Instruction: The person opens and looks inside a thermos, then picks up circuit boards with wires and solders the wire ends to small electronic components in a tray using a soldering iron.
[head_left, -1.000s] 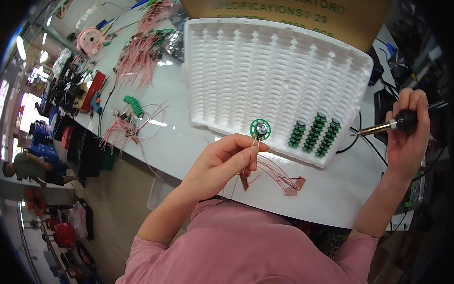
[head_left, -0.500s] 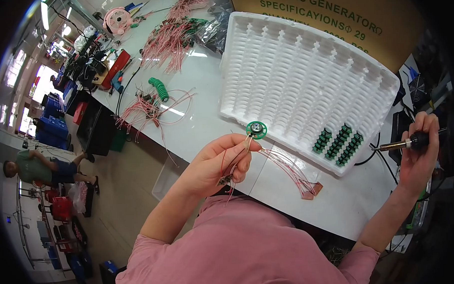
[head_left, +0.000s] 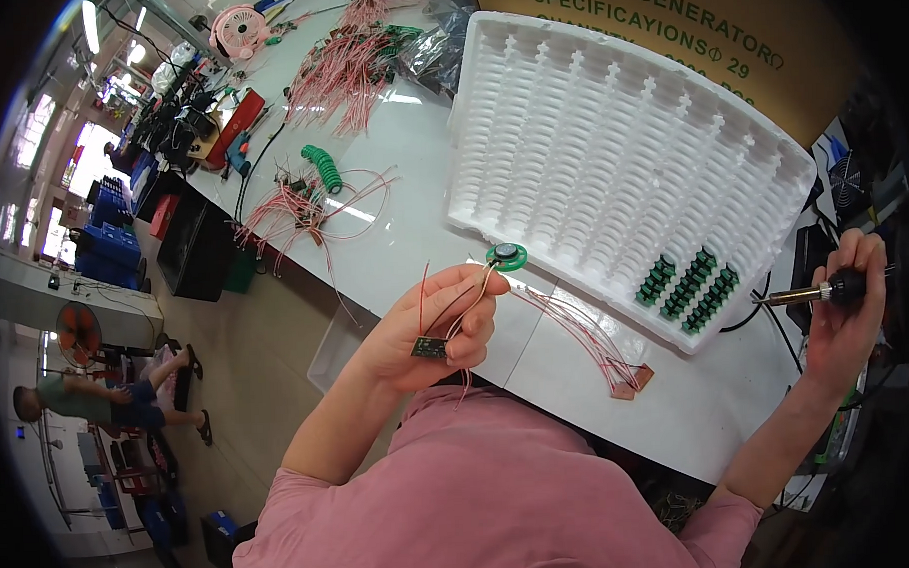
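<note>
At frame centre, left hand (head_left: 431, 330) pinched a green disc (head_left: 507, 256), wires and probably a small board (head_left: 429, 348); right hand (head_left: 851, 305), far right, gripped a soldering iron (head_left: 810, 293).

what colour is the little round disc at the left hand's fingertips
Green with a dark centre: the round disc at the left hand fingertips shows best in the head view.

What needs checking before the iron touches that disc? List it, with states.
1. Left hand pinches the round green disc by its wires: ok.
2. Small dark circuit board also in that hand: ok.
3. Right hand grips the soldering iron: ok.
4. Iron tip apart from the disc: ok.
5. Tip tinned or hot: cannot tell.
6. White tray has free slots: ok.
</note>
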Motion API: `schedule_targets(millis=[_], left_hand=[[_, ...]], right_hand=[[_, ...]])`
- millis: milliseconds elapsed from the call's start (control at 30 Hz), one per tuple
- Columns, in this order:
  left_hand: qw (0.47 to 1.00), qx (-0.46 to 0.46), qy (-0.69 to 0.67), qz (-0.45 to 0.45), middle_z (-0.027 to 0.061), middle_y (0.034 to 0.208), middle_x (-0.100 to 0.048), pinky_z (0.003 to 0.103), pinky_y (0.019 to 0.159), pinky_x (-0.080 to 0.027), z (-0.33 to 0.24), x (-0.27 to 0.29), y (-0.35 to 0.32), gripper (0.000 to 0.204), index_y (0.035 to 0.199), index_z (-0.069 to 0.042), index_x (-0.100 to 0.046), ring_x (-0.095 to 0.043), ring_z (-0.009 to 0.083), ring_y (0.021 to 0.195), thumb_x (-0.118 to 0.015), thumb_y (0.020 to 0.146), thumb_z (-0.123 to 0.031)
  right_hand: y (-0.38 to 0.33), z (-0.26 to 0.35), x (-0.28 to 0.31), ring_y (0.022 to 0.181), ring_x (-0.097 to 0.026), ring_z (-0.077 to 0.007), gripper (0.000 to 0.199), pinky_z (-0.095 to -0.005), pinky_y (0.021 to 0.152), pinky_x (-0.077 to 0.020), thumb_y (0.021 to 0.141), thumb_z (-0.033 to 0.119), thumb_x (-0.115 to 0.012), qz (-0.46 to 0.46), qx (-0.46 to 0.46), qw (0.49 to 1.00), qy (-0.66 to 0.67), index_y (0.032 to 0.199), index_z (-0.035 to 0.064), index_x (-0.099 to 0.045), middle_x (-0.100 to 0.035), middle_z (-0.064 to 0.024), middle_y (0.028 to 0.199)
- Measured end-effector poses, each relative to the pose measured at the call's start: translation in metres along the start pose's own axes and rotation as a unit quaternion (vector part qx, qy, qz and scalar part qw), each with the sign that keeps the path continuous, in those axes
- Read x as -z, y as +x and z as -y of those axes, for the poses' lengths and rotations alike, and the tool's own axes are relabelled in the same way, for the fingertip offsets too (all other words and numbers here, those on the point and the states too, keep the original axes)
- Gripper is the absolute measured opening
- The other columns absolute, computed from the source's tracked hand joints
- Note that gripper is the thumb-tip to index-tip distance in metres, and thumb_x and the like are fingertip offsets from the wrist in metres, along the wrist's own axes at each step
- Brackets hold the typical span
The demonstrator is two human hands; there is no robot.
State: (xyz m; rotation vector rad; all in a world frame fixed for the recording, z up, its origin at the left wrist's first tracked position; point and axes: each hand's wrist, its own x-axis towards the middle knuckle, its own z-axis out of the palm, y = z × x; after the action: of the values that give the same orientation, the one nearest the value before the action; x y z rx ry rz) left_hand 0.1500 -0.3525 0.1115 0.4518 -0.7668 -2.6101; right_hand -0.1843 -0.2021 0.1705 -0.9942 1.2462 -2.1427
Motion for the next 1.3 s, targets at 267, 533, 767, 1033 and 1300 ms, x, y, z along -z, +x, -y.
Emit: schedule_targets(millis=[267,533,767,1033,1300], left_hand=[[0.999,0.027,-0.035,0.002,0.0005,0.068,-0.047,0.02,0.044,-0.03,0.001,0.0,-0.005,0.026,0.107,-0.002,-0.052,-0.038,0.0066,0.048,-0.041,0.094,-0.021],[0.892,0.113,0.392,-0.194,-0.0039,0.062,-0.049,0.016,0.043,-0.029,-0.016,0.014,-0.033,0.023,0.097,-0.003,-0.061,-0.041,0.0013,0.049,-0.052,0.09,-0.022],[0.872,0.094,0.429,-0.217,-0.0048,0.063,-0.048,0.017,0.045,-0.032,0.013,0.051,-0.004,0.022,0.096,-0.002,-0.061,-0.042,0.0012,0.051,-0.053,0.089,-0.021],[0.9,0.121,0.405,-0.106,-0.003,0.066,-0.051,0.017,0.046,-0.034,0.002,0.03,0.003,0.019,0.097,0.0,-0.061,-0.045,0.0018,0.054,-0.052,0.089,-0.014],[0.931,0.188,0.309,-0.051,0.0025,0.064,-0.054,0.021,0.047,-0.04,0.027,-0.008,0.064,0.022,0.1,0.002,-0.059,-0.052,0.0093,0.052,-0.053,0.088,-0.015]], right_hand=[[-0.002,-0.003,0.003,0.056,-0.027,-0.0035,0.021,-0.0165,0.046,-0.0267,0.093,0.022,-0.038,-0.002,-0.001,1.0,-0.001,0.078,0.0091,-0.032,-0.032,-0.0007,0.076],[-0.004,-0.012,0.009,0.06,-0.025,-0.0056,0.021,-0.0172,0.053,-0.0274,0.092,0.019,-0.042,0.062,-0.049,0.996,0.043,0.078,0.0092,-0.031,-0.029,0.0001,0.077],[-0.019,-0.026,-0.04,0.057,-0.027,-0.0062,0.022,-0.0156,0.047,-0.0281,0.09,0.019,-0.046,0.019,-0.057,0.998,-0.002,0.078,0.0074,-0.032,-0.032,-0.0026,0.079],[-0.06,-0.013,-0.025,0.06,-0.04,-0.0099,0.032,-0.0187,0.045,-0.0377,0.086,0.035,-0.055,0.017,-0.009,1.0,0.011,0.084,0.0093,-0.037,-0.041,-0.008,0.091],[-0.116,-0.01,0.003,0.059,-0.04,-0.0065,0.024,-0.0188,0.048,-0.0369,0.087,0.018,-0.055,-0.123,0.09,0.987,-0.047,0.103,0.0054,-0.041,-0.043,-0.0119,0.105]])
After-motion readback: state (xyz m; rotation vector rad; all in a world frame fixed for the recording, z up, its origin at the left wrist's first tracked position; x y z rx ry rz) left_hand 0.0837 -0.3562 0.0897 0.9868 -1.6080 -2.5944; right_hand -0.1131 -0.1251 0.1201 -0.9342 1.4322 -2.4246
